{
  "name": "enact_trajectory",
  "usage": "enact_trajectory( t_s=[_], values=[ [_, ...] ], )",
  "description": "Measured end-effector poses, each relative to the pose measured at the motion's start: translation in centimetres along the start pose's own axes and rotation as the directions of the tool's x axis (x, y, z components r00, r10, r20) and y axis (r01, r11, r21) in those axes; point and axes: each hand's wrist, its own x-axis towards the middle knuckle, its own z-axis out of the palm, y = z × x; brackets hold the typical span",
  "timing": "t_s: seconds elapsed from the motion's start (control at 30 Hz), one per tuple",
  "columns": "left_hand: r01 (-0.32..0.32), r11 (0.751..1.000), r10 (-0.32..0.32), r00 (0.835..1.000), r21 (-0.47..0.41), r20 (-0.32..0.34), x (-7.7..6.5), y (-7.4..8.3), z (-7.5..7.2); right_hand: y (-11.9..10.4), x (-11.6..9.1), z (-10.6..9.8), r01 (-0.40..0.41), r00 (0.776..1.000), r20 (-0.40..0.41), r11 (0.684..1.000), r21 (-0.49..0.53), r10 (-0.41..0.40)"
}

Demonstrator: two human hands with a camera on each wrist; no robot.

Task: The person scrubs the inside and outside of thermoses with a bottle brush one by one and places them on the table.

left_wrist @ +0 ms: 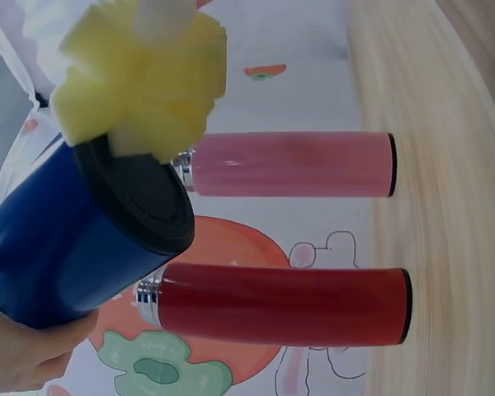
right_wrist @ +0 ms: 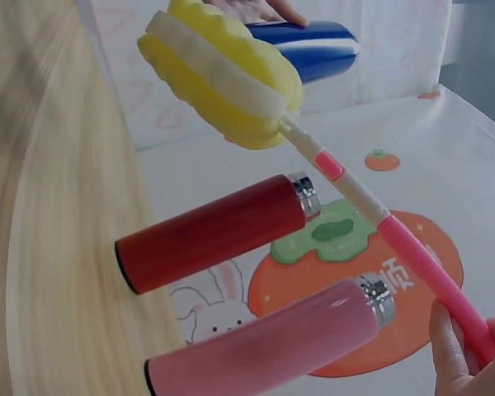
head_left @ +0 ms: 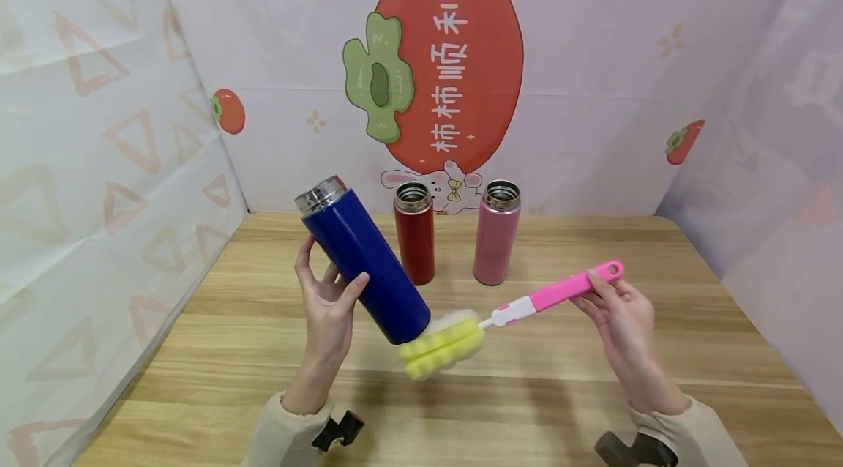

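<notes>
My left hand [head_left: 329,313] grips a blue thermos bottle [head_left: 369,266] in the air, its lidless steel mouth tilted up and to the left. In my right hand [head_left: 622,313] is a bottle brush [head_left: 560,291], pinched by its pink handle near the looped end. The brush's yellow and white sponge head [head_left: 444,346] is at the blue bottle's black base [left_wrist: 140,198]; whether the two touch I cannot tell. Behind them stand an upright red thermos bottle [head_left: 415,240] and a pink thermos bottle [head_left: 497,240], both without lids.
A wood-grain table [head_left: 527,408] lies under everything. Printed cloth [head_left: 573,86] with persimmons and a rabbit hangs behind it, and more cloth hangs along both sides. The red and pink bottles stand near the table's back edge.
</notes>
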Motion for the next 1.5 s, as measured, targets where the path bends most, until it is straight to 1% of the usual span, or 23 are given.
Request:
enact_trajectory(
  t_s=[0.07,0.13,0.2,0.37,0.43,0.5,0.53,0.63,0.67,0.73,0.77,0.9,1.03,1.1,1.2,1.27,1.43,1.5],
  values=[
    [0.013,1.000,-0.013,1.000,0.017,0.001,0.1,0.0,-0.2,0.8,0.9,-1.9,0.037,0.999,-0.021,0.999,-0.006,-0.037],
    [0.025,0.999,-0.025,1.000,0.034,0.006,0.3,-0.1,-0.4,1.1,1.4,-3.1,0.051,0.998,-0.040,0.999,-0.006,-0.051],
    [0.034,0.998,-0.035,0.999,0.058,0.016,0.4,-0.2,-0.7,1.2,1.8,-4.1,0.064,0.997,-0.044,0.998,0.019,-0.064],
    [0.063,0.992,-0.068,0.997,0.107,0.043,0.8,-0.6,-1.4,0.4,2.1,-5.4,0.140,0.987,-0.085,0.990,0.020,-0.138],
    [0.072,0.989,-0.078,0.996,0.129,0.045,1.0,-0.8,-1.8,-0.5,1.5,-4.9,0.190,0.979,-0.070,0.982,0.013,-0.189],
    [0.071,0.984,-0.079,0.996,0.163,0.043,1.2,-1.0,-2.2,-2.3,0.0,-2.5,0.219,0.973,-0.085,0.976,0.021,-0.216],
    [0.068,0.981,-0.076,0.996,0.184,0.040,1.4,-1.1,-2.4,-3.1,-0.8,-1.2,0.250,0.966,-0.081,0.967,0.040,-0.246],
    [0.054,0.969,-0.062,0.998,0.243,0.026,1.8,-1.3,-3.0,-6.3,-4.0,4.0,0.309,0.946,-0.102,0.951,0.011,-0.306],
    [0.049,0.964,-0.056,0.998,0.261,0.020,2.0,-1.4,-3.2,-7.2,-4.8,5.6,0.322,0.939,-0.126,0.947,0.004,-0.319],
    [0.042,0.956,-0.046,0.999,0.289,0.006,2.3,-1.6,-3.7,-8.2,-5.7,6.9,0.358,0.925,-0.133,0.934,-0.001,-0.355],
    [0.039,0.953,-0.042,0.999,0.302,0.001,2.5,-1.7,-3.9,-8.7,-6.2,7.5,0.357,0.924,-0.144,0.934,-0.021,-0.356],
    [0.021,0.931,-0.018,1.000,0.365,-0.013,3.0,-2.1,-4.7,-9.6,-6.5,7.3,0.387,0.916,-0.147,0.918,0.081,-0.373],
    [0.000,0.894,0.008,1.000,0.448,-0.015,3.6,-2.7,-5.4,-10.1,-6.5,6.2,0.411,0.910,-0.136,0.896,0.167,-0.392],
    [-0.006,0.877,0.018,1.000,0.480,-0.021,3.9,-3.1,-5.8,-10.3,-6.6,5.7,0.400,0.916,-0.106,0.897,0.191,-0.386],
    [-0.001,0.852,0.023,0.999,0.524,-0.035,4.5,-3.8,-6.4,-10.4,-6.8,5.0,0.378,0.925,-0.053,0.904,0.199,-0.376],
    [0.008,0.830,0.018,0.999,0.558,-0.040,4.9,-4.1,-6.7,-10.6,-6.9,4.6,0.370,0.928,-0.031,0.909,0.193,-0.372],
    [0.039,0.787,-0.005,0.998,0.616,-0.057,5.7,-4.8,-7.5,-10.8,-7.1,3.7,0.366,0.929,-0.025,0.909,0.200,-0.368],
    [0.052,0.782,-0.013,0.998,0.621,-0.068,6.1,-5.1,-7.8,-10.9,-7.2,3.5,0.357,0.933,-0.021,0.910,0.209,-0.360]
  ],
)
